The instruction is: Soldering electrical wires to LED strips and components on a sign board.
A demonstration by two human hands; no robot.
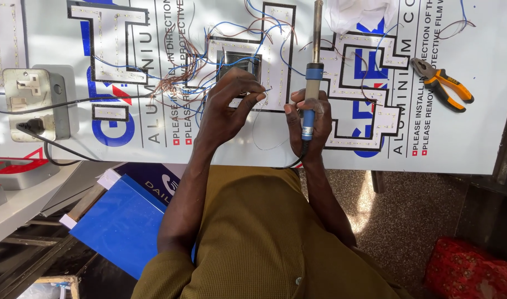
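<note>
A thin, pale strand of solder wire (263, 119) is pinched between the thumb and fingertips of the left hand (228, 108), its free end pointing rightward toward the right hand while a loop of it sags below over the white protective-film-covered aluminium sign panel (474, 141). The right hand (308, 122) is wrapped closed around the blue-handled soldering iron with a long metal barrel (313, 72), which stands nearly straight up the picture, the barrel running away from the person (its tip is cut off at the top edge). Both hands hover over black-outlined cut-out letter shapes lined with small LED strips (369, 83), and a tangle of thin blue and brown wires (195, 66) spreads just beyond the left hand. Well to the right on the panel lie orange-and-black-handled pliers (441, 83). At the far left sits a grey socket box (35, 102) with a black cable plugged in. A blue flat board (120, 224) leans below the panel, beside the person's olive sleeve.
</note>
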